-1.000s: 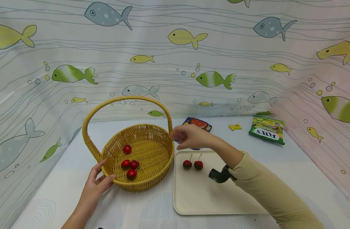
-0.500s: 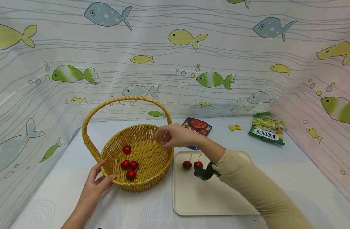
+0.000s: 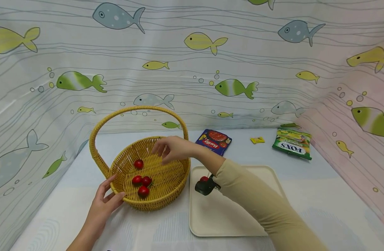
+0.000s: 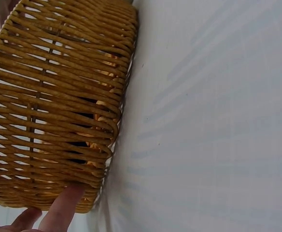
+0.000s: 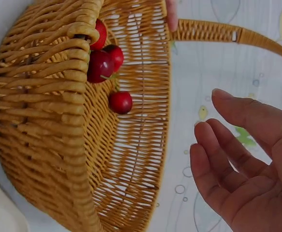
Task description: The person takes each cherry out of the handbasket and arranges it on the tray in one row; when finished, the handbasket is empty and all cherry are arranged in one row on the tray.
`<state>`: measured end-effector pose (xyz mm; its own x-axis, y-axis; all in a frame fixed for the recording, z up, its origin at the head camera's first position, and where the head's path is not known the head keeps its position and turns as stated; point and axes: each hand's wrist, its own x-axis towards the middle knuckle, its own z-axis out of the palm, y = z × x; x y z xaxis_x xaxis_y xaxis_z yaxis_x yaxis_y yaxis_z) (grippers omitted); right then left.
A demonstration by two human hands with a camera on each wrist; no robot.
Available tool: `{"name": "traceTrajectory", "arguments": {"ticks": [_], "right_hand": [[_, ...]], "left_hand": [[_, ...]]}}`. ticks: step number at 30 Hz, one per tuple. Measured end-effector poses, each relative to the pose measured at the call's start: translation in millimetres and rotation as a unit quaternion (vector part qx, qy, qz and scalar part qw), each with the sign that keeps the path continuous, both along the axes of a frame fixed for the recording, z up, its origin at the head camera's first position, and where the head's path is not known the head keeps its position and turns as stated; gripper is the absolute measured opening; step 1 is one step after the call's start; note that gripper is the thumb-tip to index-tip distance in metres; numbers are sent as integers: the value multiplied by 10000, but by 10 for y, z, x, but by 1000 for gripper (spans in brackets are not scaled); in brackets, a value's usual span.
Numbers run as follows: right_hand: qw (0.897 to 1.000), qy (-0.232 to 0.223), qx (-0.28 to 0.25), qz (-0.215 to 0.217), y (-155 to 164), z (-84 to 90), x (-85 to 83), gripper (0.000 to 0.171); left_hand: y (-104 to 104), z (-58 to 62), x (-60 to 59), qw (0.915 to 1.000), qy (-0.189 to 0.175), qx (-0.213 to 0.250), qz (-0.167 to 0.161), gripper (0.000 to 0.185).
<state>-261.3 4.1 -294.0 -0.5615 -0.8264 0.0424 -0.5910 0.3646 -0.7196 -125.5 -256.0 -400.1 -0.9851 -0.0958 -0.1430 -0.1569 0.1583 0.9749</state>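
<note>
We see the wicker basket (image 3: 154, 167) at 9 o'clock of the cream tray (image 3: 236, 209), with four cherries (image 3: 143, 181) inside. The left hand (image 3: 104, 204) rests on the near rim, thumb against the weave; its wrist view crops most fingers. The right hand (image 3: 171, 148) hovers above the basket, fingers loosely spread, holding nothing. On the tray, one cherry (image 3: 204, 179) is partly hidden behind the wrist camera (image 3: 206, 186); any second is covered.
</note>
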Motion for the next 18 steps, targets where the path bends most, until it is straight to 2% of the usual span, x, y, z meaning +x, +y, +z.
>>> {"name": "traceTrajectory", "arguments": {"ticks": [6, 18], "right_hand": [[9998, -214, 5, -53, -144, -43, -62, 35], [9985, -466, 218, -172, -488, -184, -250, 36]], "left_hand": [[45, 68, 9, 10000, -44, -53, 16, 74], [41, 96, 27, 9999, -156, -39, 5, 76]]}}
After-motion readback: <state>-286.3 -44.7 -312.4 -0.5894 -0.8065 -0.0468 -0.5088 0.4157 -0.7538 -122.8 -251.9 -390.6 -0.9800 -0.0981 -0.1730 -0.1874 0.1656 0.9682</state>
